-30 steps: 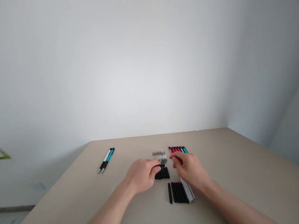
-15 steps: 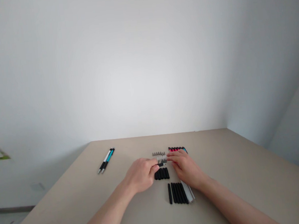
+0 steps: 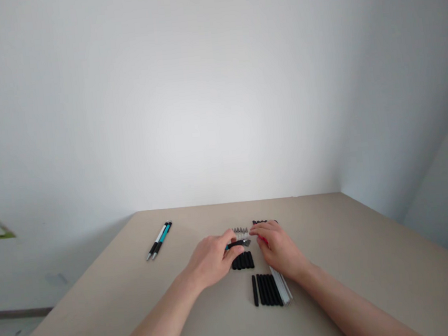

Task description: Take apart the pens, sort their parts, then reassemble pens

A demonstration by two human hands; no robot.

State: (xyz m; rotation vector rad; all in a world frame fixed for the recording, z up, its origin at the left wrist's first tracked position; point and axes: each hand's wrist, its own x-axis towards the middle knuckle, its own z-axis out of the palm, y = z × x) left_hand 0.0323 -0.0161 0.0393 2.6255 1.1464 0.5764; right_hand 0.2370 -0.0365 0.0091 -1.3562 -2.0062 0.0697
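Observation:
My left hand (image 3: pixel 215 256) is closed on a pen (image 3: pixel 237 245) with a black grip section, a little blue showing by the fingers. The pen lies nearly level and points right, over small parts on the table. Just right of its end, my right hand (image 3: pixel 277 247) hovers with fingers stretched and thumb apart; a bit of pink shows in the gap. Silver cone tips (image 3: pixel 241 230) stand in a row behind the pen, with small whitish pieces (image 3: pixel 241 236) in front of them, partly covered. Short black grips (image 3: pixel 243 260) lie in a row below.
Black tubes (image 3: pixel 268 289) lie side by side at the front, beside white refills (image 3: pixel 282 287) partly under my right wrist. Black-ended barrels (image 3: pixel 264 221) show behind my right hand. Two pens (image 3: pixel 159 240), white and blue, lie at left. A wall (image 3: pixel 218 110) borders the table (image 3: pixel 333 231).
My left hand has turned the pen, so more of it, including blue, shows. My right hand has shifted slightly, covering more of the pink barrels.

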